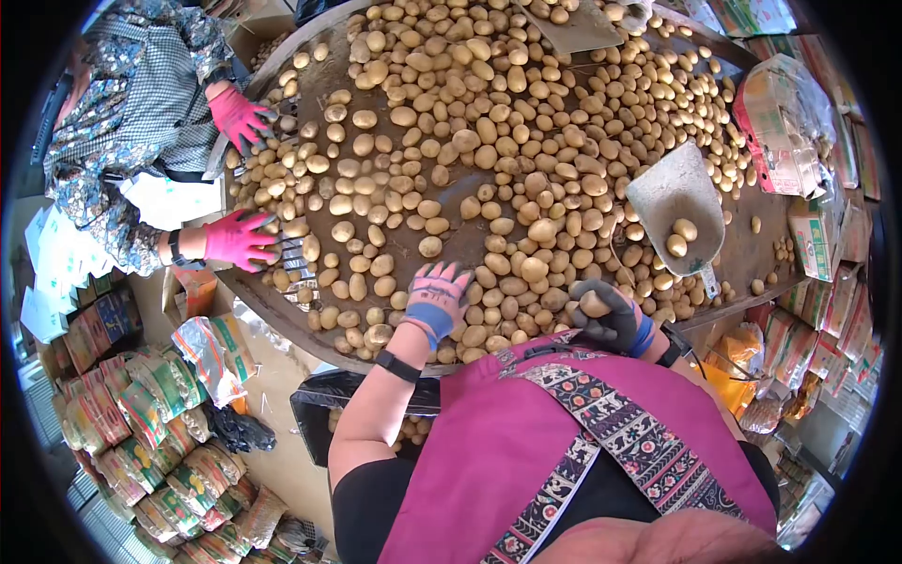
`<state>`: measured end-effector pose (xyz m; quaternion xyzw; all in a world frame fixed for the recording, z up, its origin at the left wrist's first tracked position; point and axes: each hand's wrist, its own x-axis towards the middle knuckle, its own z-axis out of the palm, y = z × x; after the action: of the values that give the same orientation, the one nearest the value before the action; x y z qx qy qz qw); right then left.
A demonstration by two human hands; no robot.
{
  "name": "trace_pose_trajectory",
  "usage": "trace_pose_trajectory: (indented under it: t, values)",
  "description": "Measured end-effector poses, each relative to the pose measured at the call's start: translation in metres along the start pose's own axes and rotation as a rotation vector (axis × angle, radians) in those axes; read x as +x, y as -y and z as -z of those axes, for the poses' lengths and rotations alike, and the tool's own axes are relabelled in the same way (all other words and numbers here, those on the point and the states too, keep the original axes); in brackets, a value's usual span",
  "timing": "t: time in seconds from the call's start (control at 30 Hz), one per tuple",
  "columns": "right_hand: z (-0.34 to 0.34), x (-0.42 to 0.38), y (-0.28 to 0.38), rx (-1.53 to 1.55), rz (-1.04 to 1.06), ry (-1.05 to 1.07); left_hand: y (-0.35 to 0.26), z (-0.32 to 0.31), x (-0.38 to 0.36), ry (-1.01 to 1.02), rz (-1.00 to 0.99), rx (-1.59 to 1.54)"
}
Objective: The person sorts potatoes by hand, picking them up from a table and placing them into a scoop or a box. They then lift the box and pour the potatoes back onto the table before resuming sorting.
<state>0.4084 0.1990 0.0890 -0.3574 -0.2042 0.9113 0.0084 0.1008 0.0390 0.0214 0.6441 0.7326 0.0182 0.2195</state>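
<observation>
Many potatoes (470, 122) lie spread over a large brown table (399, 246). My left hand (440, 293), in a pink and blue glove, rests with fingers spread at the near edge of the pile, touching potatoes and holding none. To its right, my right hand (606, 320), in a dark grey and blue glove, is curled round a single potato (594, 304). A metal scoop (678, 202) with two potatoes in it lies on the pile at the right. Another scoop (573, 26) is at the top.
At the left a co-worker in pink gloves (241, 241) has both hands at the table's edge. A black-lined container (315, 414) with potatoes stands below the near edge. Stacked folded boxes (160, 404) are at lower left, a plastic-wrapped carton (780, 132) at right.
</observation>
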Motion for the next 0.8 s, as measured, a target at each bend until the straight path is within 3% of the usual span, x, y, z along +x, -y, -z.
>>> trace_pose_trajectory:
  t: [0.07,0.17,0.3,0.37,0.47,0.53,0.57,0.6,0.67,0.73,0.8]
  values:
    - [0.005,-0.005,0.001,-0.032,0.038,0.028,0.003,-0.005,-0.002,0.043,-0.078,0.14]
    - [0.011,-0.011,-0.002,-0.189,0.07,0.044,0.01,0.011,0.004,0.219,0.234,0.081]
    - [0.002,-0.008,-0.007,-0.039,0.181,-0.177,0.012,0.021,0.014,0.29,0.285,0.066]
    - [0.006,-0.01,-0.006,0.096,0.195,-0.252,0.012,0.02,0.014,0.279,0.294,0.085]
    - [0.018,-0.014,-0.005,0.232,0.224,-0.178,0.009,0.017,0.011,0.217,0.315,0.126]
    - [0.027,-0.015,-0.009,0.199,0.252,-0.172,-0.001,0.025,0.009,0.066,0.409,-0.006]
    - [0.031,-0.015,-0.011,0.211,0.255,-0.175,-0.01,0.028,0.009,-0.074,0.4,-0.202]
    - [0.036,-0.015,-0.011,0.228,0.224,-0.15,-0.019,0.029,0.012,-0.068,0.396,-0.194]
    - [0.041,-0.008,-0.014,0.257,0.199,-0.118,-0.041,0.028,0.023,-0.339,0.073,-0.547]
    - [0.041,-0.001,-0.02,0.487,0.153,-0.141,-0.09,0.044,0.028,-0.058,-0.053,-1.095]
    - [0.012,-0.005,-0.01,0.533,0.198,-0.166,-0.111,0.051,0.046,0.025,-0.125,-1.042]
